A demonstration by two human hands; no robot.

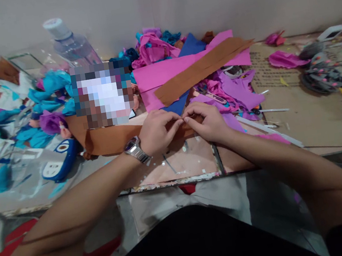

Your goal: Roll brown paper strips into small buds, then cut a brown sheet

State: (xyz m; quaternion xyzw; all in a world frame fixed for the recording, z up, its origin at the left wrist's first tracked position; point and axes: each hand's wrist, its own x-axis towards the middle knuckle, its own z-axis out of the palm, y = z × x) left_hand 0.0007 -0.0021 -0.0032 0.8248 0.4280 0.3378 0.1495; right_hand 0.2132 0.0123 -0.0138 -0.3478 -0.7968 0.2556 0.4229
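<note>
Both my hands meet over a strip of brown crepe paper [110, 138] lying across the glass tabletop [177, 168]. My left hand [156, 131], with a metal watch on its wrist, is curled shut and pinches the brown paper. My right hand [209, 121] is curled too, its fingertips pinching the same paper right against the left thumb. A second long brown strip [203, 68] lies further back on pink paper sheets [162, 74], and a blue sheet [178, 105] pokes out just beyond my fingers.
A plastic water bottle [70, 43] stands at the back left. Turquoise and purple paper flowers [47, 108] pile up on the left beside a blue power strip [60, 158]. Purple scraps [241, 91], white sticks [272, 110] and cardboard [311, 110] lie to the right.
</note>
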